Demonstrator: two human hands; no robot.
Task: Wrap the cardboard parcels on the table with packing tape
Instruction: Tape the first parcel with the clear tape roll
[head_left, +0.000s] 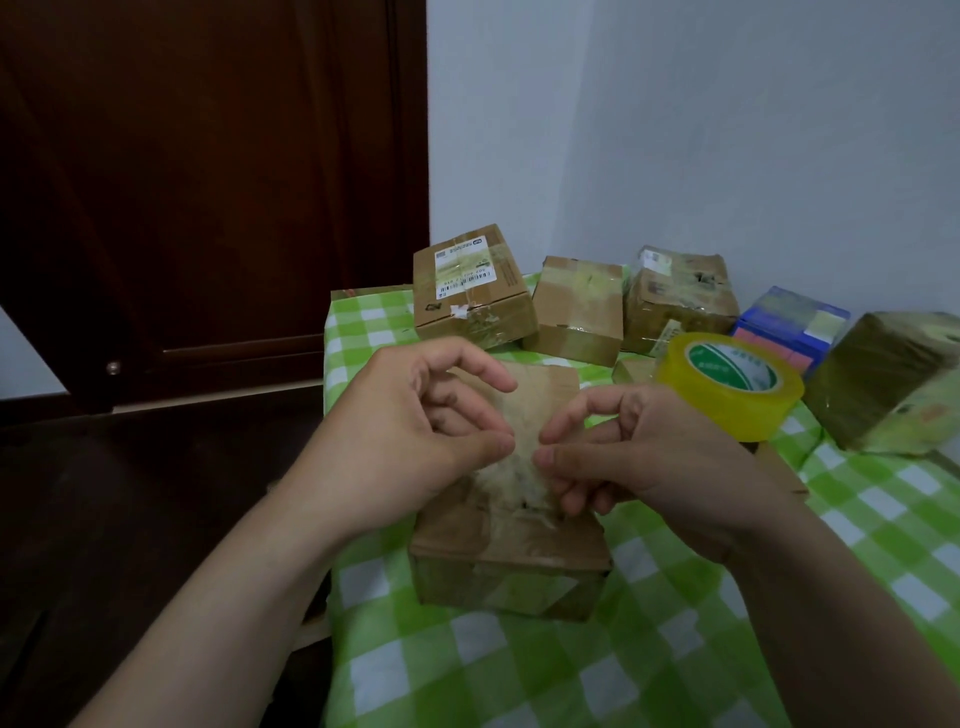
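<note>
Biggest thing in shot, the dark brown wooden door (208, 182), stands behind and left of the worn brown cardboard parcel (509, 566) in the middle. That parcel sits on the table with the green-and-white checked cloth (571, 675), which spreads out beneath and to the right of it. Its top is scuffed and already crossed with old tape.

Off to the parcel's far right is a bulky olive-toned parcel wrapped all over in tape (893, 379). Directly behind the worn parcel is a brown carton with a white barcode label (472, 291). Behind and slightly right sits a plain taped brown box (579, 312), and further right a glossy tape-wrapped brown box (680, 296). Then comes a blue and pink box (789, 327), which is behind and well to the right.

Now the hands, both over the worn parcel's top. The left hand (415, 431) has its fingers curled, and the right hand (639, 447) mirrors it. Thumb and fingertips on each are closed in a pinch on a hazy, crinkled strip of clear tape (522, 467) stretched between them, though the strip's edges are too blurred to trace.

Just right of the parcel, beyond the right hand, is the yellow roll of packing tape (727, 384), lying flat. I can't tell what it rests on.
</note>
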